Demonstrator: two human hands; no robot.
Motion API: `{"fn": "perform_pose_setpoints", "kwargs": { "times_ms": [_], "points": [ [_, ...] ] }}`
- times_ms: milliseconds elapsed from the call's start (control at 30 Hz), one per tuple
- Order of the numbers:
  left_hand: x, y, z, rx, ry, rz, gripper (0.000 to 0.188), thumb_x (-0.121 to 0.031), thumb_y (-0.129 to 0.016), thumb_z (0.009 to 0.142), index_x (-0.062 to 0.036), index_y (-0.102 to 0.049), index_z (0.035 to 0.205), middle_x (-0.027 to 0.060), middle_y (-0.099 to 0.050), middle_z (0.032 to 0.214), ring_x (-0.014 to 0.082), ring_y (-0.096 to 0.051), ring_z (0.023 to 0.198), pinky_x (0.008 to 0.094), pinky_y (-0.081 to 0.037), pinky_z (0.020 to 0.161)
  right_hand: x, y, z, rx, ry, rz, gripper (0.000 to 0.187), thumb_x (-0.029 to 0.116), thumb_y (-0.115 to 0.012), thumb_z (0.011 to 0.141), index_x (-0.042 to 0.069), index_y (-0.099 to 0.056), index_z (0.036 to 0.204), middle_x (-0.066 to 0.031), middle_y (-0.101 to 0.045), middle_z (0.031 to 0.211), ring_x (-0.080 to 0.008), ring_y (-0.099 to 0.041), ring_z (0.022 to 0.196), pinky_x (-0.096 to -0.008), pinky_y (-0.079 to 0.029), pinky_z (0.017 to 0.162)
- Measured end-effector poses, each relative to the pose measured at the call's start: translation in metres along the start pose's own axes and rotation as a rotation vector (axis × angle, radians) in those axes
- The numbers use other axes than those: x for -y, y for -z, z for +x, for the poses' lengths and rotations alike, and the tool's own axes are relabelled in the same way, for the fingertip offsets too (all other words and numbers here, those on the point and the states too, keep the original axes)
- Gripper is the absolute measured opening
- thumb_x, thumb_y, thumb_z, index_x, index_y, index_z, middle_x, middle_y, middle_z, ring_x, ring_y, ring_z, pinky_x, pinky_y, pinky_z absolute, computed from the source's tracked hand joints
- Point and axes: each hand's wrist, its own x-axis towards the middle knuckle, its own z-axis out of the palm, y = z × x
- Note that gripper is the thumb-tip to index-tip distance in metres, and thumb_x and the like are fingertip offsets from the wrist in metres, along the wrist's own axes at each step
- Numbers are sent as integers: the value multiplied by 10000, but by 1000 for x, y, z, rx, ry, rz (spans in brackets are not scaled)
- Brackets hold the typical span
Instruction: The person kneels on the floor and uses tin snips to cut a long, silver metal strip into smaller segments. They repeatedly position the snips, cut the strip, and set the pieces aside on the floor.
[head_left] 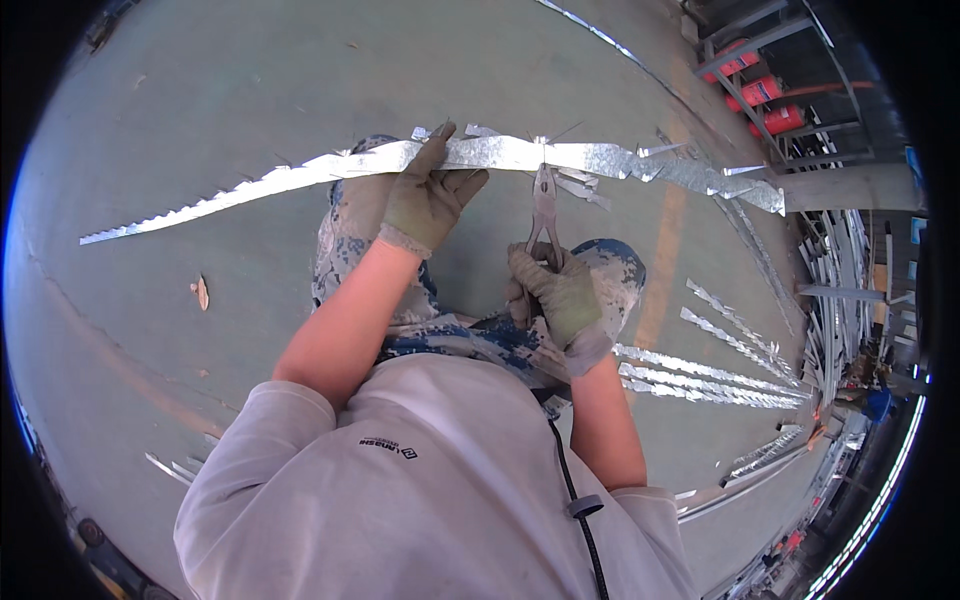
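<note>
A long, shiny sheet-metal strip [490,153] with cut, jagged tabs along its edges stretches crosswise in front of me, above my knees. My left hand [422,205], in a greyish-green work glove, grips it left of the middle, with fingers over the strip. In my gloved right hand [562,295] is a pair of pliers [543,205], handles in the palm and jaws pointing away from me. The jaw tips touch the strip's near edge, by a narrow tab; whether they clamp it, I cannot make out. Small bent metal tabs [580,185] hang just right of the jaws.
Several similar notched strips [710,378] lie on the grey-green floor [230,90] to my right. Red fire extinguishers [755,92] stand at a metal rack at the far right, near stacked metal profiles [840,270]. A dry leaf [201,292] lies at left.
</note>
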Motion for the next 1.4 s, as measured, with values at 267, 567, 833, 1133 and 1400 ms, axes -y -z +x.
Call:
{"fn": "perform_pose_setpoints", "kwargs": {
  "times_ms": [267,567,833,1133,1400],
  "points": [
    [9,-21,-1,-23,-12,70,369,-284,-578,1089,-77,-565,1394,132,-690,1286,305,-729,1124,481,-627,999,18,4,-20,-34,46,9,326,256,-754,985,-8,-666,1154,-80,-673,727,-150,-589,485,-296,-469,454],
    [63,-63,15,82,93,124,400,-356,-533,1107,-87,-548,1403,134,-697,1236,287,-747,1073,452,-646,953,43,65,-35,-59,113,78,373,308,-654,1056,0,-661,1266,-125,-731,832,-191,-687,608,-318,-552,542],
    [71,-54,18,79,143,108,366,-359,-520,1113,-100,-603,1358,139,-730,1233,294,-745,1110,475,-630,966,10,53,-30,-105,98,146,426,358,-600,1087,11,-634,1331,-132,-756,996,-196,-735,806,-339,-621,699],
    [72,-53,18,86,222,106,354,-313,-478,1133,-88,-587,1383,148,-720,1262,299,-730,1143,493,-607,995,-7,46,-9,-247,191,-61,367,317,-595,1097,63,-626,1360,-43,-709,1030,-105,-648,779,-264,-529,643],
    [74,-57,18,181,226,167,364,-304,-449,1143,-75,-568,1399,149,-702,1275,298,-705,1180,493,-582,1031,3,40,-11,-377,197,-327,416,245,-609,1077,26,-606,1432,-35,-678,946,-96,-625,792,-278,-522,708]
  ]
}}
